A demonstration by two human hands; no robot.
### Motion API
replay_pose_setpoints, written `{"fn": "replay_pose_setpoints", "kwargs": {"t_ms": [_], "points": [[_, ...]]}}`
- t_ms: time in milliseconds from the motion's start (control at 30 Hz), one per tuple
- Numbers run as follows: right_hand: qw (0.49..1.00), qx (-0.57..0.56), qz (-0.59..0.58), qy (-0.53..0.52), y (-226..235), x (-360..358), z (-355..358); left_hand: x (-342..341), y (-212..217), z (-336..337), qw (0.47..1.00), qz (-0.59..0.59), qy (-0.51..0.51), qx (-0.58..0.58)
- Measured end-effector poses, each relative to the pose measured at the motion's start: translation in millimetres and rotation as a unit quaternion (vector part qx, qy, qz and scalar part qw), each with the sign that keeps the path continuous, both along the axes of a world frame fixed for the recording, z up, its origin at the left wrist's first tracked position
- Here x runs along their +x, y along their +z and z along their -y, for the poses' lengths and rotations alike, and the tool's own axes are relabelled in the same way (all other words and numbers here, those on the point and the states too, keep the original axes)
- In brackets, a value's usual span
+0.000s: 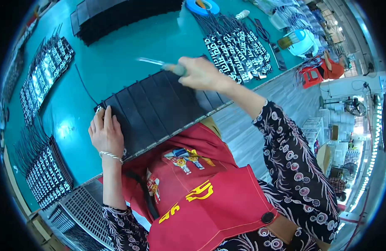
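My left hand (107, 131) is at the left end of a row of overlapping black panels (159, 104) along the table's near edge. Its bent fingers press a small black tag (99, 107) with a thin cord running up from it; most of the tag is hidden under the fingertips. Above the panels' far edge, my right hand (199, 73) is closed round a slim tool with a shiny, pale shaft (150, 61) pointing left. The tool's exact kind does not show. Pale greenish covers appear on the right fingertips.
Corded black tags with white lettering lie in bundles at left (51, 69), lower left (51, 173) and upper right (237, 54). A black stack (126, 19) stands at the back, near a blue tape roll (192, 6). Scissors (262, 30) and a phone (278, 58) lie far right.
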State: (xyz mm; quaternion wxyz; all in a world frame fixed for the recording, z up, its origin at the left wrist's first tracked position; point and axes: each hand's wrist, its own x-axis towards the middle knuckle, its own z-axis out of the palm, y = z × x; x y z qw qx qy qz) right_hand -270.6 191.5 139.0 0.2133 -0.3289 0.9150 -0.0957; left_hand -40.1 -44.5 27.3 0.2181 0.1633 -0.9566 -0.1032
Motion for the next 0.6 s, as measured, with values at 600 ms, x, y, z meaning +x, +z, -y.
{"fn": "replay_pose_setpoints", "kwargs": {"t_ms": [600], "points": [[0.969, -0.092, -0.211, -0.089, -29, -107, -105, 29, -10, -10, 0.997, -0.027, -0.051, 0.045]]}}
